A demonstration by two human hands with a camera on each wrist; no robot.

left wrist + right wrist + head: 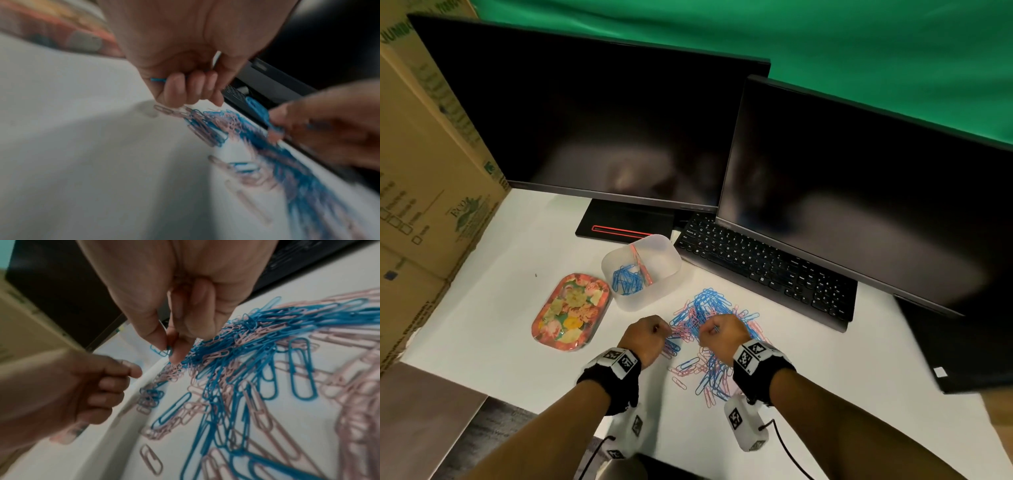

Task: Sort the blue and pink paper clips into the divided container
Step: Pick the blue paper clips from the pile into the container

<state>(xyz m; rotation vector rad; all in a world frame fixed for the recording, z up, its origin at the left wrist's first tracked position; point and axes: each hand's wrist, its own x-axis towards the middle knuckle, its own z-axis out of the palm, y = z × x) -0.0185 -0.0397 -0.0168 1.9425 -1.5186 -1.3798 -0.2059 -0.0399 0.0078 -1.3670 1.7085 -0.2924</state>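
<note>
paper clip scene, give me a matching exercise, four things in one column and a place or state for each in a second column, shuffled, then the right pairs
Things
1. divided container
2. floral tray
3. right hand
4. keyboard

Places or states
A. pinches a blue paper clip in its grip
B. lies left of the container, no clips on it
C. sits under the right monitor
D. holds blue clips in one half and pink clips in the other

Pairs: 1-D, 2-B, 3-A, 4-C

Both hands [643, 337] [722, 334] curled — fingertips pinched
</note>
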